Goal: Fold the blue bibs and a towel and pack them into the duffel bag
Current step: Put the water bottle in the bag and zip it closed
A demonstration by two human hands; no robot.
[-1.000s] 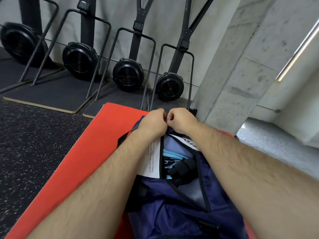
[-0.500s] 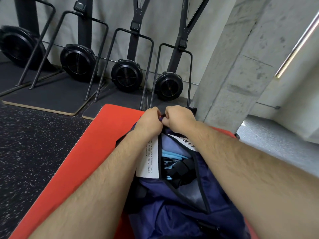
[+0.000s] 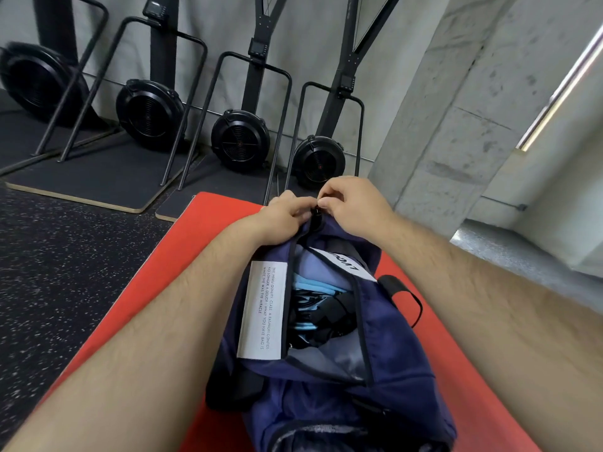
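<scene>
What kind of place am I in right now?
Most likely a gym: a row of black fan-wheel exercise machines stands along the wall, the floor is speckled rubber flooring, and the duffel bag lies on a red mat.

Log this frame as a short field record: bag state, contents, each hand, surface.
bag: navy duffel bag, top opening unzipped
contents: light blue bibs visible inside, with black straps
left hand: left hand grips the bag's far end
right hand: right hand, fingers pinch a small dark piece there, likely the zipper pull
surface: red mat
</scene>
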